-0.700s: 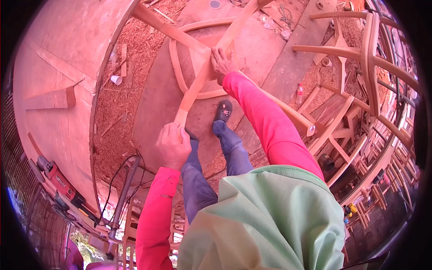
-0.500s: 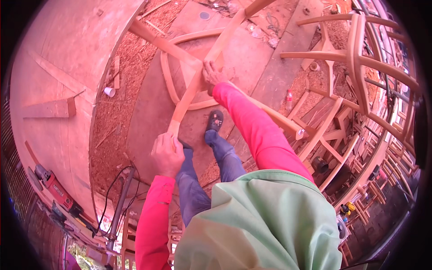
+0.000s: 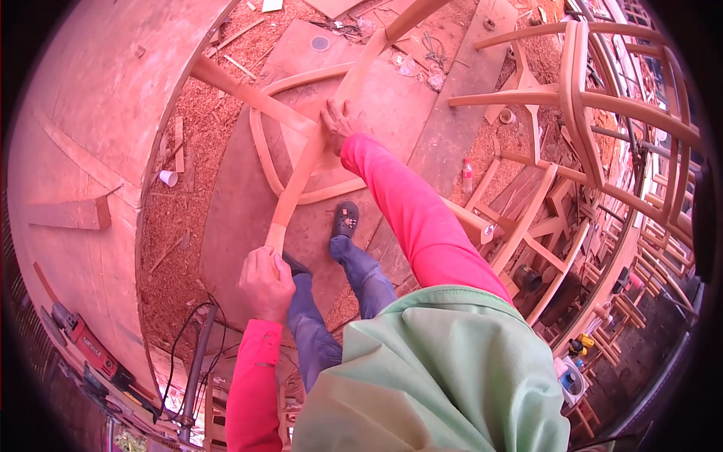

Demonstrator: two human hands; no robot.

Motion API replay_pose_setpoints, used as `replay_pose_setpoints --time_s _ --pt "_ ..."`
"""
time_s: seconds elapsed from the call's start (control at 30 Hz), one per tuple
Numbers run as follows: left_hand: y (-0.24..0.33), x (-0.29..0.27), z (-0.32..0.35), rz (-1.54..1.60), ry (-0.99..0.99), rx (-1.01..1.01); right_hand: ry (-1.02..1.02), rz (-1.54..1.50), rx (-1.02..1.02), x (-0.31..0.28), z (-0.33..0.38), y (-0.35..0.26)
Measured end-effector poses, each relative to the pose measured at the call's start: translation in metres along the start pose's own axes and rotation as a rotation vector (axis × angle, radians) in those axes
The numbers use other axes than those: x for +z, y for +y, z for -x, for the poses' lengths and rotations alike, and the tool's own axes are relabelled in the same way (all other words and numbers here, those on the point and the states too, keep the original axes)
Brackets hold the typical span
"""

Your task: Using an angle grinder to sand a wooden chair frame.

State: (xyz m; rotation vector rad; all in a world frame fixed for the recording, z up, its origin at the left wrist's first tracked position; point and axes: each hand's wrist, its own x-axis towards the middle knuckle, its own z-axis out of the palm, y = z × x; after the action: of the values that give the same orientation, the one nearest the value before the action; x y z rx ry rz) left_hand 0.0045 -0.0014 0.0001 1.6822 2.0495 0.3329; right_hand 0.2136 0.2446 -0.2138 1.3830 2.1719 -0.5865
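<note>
My left hand [image 3: 267,285] is closed round the lower end of a curved leg of a pale wooden chair frame [image 3: 295,181]. Farther up, my right hand [image 3: 343,123] grips the same frame at the joint where several members meet, its fingers draped over the wood and its thumb not clearly visible. Beyond the joint, two members spread away toward the upper left and the upper right. A rounded wooden hoop [image 3: 263,154], apparently part of this chair, shows behind them. Under my right forearm, a thick wooden end [image 3: 476,226] sticks out.
On the left, a large board surface [image 3: 83,162] carries a wooden block [image 3: 71,213] and a red power tool [image 3: 94,348]. Sawdust and a white cup [image 3: 168,178] lie beside it. Other chair frames [image 3: 580,105] stand at right, near a bottle [image 3: 467,177]. My shoe [image 3: 345,218] is below the frame.
The whole scene has shifted slightly left and down in the view. Both hands stay on the chair frame, with the right hand's fingers looking a little more spread.
</note>
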Motion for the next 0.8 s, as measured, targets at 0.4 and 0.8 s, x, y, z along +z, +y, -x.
replay_pose_setpoints --time_s 0.4,0.8 --pt "-0.006 0.002 0.002 -0.078 0.050 -0.008 0.232 -0.467 -0.049 0.083 0.094 -0.030" --pt "-0.008 0.006 0.005 -0.115 0.067 0.028 -0.430 -0.683 0.240 0.272 0.347 -0.099"
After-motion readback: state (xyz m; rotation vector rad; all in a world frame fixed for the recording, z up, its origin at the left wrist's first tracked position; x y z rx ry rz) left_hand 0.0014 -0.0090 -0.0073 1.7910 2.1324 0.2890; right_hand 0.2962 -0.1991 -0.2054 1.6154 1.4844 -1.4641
